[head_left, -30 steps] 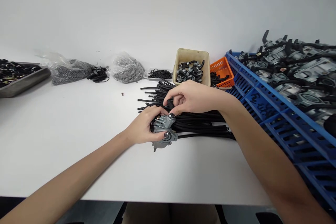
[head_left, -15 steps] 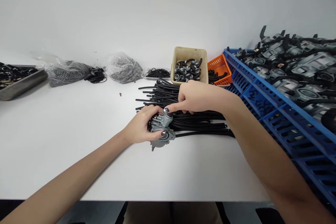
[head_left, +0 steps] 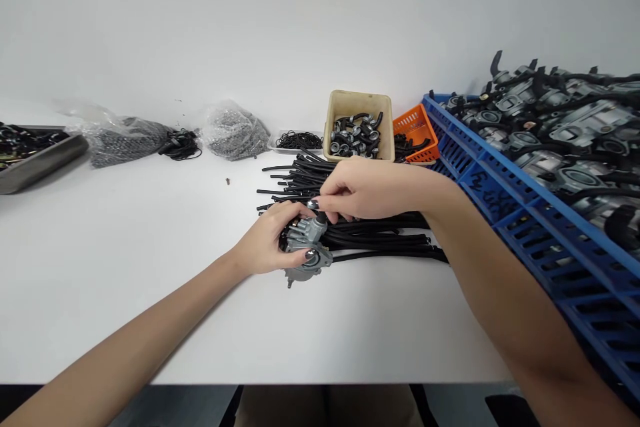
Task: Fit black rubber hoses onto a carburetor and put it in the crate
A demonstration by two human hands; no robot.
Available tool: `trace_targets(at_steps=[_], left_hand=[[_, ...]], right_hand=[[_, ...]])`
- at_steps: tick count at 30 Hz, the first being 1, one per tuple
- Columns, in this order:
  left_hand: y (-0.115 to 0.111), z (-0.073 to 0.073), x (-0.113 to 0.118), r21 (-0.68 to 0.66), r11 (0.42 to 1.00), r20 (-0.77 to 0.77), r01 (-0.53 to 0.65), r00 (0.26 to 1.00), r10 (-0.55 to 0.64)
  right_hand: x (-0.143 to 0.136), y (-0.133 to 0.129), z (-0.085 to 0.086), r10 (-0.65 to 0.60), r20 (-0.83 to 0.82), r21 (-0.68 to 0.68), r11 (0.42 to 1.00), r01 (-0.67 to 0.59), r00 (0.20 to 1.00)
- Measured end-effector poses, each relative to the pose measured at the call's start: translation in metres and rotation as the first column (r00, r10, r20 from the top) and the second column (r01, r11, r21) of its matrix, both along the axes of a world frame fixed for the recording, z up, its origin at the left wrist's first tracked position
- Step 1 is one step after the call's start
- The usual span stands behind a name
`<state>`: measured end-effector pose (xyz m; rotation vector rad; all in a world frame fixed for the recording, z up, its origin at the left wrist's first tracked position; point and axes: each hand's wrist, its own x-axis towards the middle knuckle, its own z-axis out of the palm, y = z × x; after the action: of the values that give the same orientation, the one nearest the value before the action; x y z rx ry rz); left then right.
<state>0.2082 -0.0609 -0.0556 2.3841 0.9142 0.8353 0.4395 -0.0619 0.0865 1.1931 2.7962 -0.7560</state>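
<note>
My left hand (head_left: 273, 238) is wrapped round a grey metal carburetor-like part (head_left: 309, 257), its thumb lying across the round opening. At the top of that part my right hand (head_left: 350, 192) pinches a small black piece (head_left: 321, 217) between thumb and fingers; most of the piece is hidden. Many black rubber hoses (head_left: 370, 237) lie in a pile behind and to the right of the metal part, partly under my right hand.
A cream bin (head_left: 331, 110) of black elbows, an orange basket (head_left: 434, 147) and a white tray (head_left: 273, 143) stand behind. Clear bags (head_left: 235, 130) (head_left: 125, 140) and a metal tray (head_left: 47, 163) are left. A blue crate (head_left: 493, 187) heaped with metal parts fills the right.
My right thumb and fingers have closed round the small black piece, where the thumb pressed down before. My left hand has stayed around the metal part.
</note>
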Motion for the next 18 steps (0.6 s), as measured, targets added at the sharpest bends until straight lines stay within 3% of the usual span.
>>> trace_targets(at_steps=[6,9,14,18], left_hand=[[0.001,0.002,0.001,-0.022,1.000,-0.001,-0.008,1.000,0.008],[0.000,0.003,0.001,-0.022,1.000,-0.006,-0.010,1.000,0.010],[-0.002,0.003,0.000,-0.024,1.000,-0.025,-0.018,1.000,0.017],[-0.001,0.002,0.000,-0.023,1.000,-0.026,-0.021,0.999,0.020]], right_hand=[[-0.007,0.012,-0.014,-0.136,-0.126,0.127,0.980,0.152,0.983],[-0.001,0.017,-0.016,-0.108,-0.134,0.122,0.985,0.124,0.985],[0.014,0.008,0.000,-0.123,0.081,0.090,0.989,0.116,0.989],[0.013,-0.006,0.013,0.037,0.023,0.002,0.999,-0.037,0.999]])
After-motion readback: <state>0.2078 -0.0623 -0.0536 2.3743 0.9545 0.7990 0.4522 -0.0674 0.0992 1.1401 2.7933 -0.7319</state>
